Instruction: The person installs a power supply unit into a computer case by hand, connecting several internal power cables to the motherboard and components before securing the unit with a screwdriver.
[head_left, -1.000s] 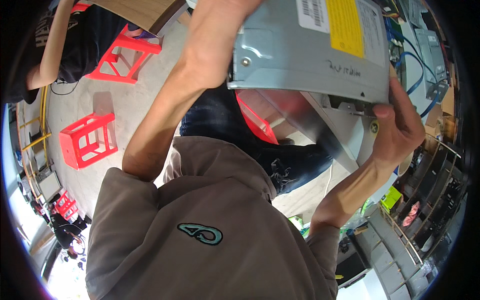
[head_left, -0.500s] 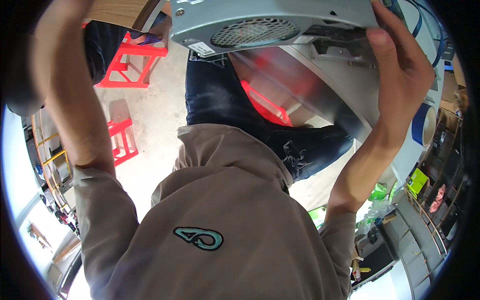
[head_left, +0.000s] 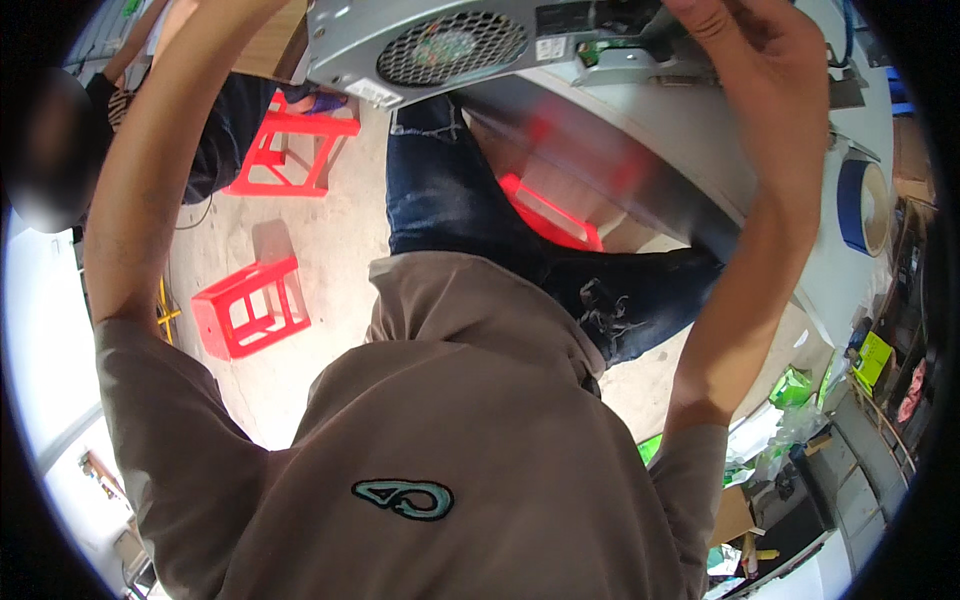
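A grey metal computer case (head_left: 345, 52) crosses the far edge of the view. Its near side carries a round mesh fan grille (head_left: 450, 48), white labels and an opening where a bit of green circuit board (head_left: 598, 50) shows. My right hand (head_left: 765, 50) is at the case's right end, thumb against its upper edge and fingers bent; the fingertips are partly cut off by the frame. My left forearm (head_left: 150, 180) reaches up past the case's left end, and the hand itself lies beyond the upper edge.
The case is over a grey-white table (head_left: 790, 190) with a curved edge. A blue tape roll (head_left: 852, 205) lies at its right. Red plastic stools (head_left: 255, 305) stand on the floor at left, near another person's leg (head_left: 225, 145). Green and clear bags (head_left: 790, 400) lie at lower right.
The case has shifted left and turned, so more of its right-hand opening shows. My right hand has moved farther up along its end. My left forearm has swung rightward.
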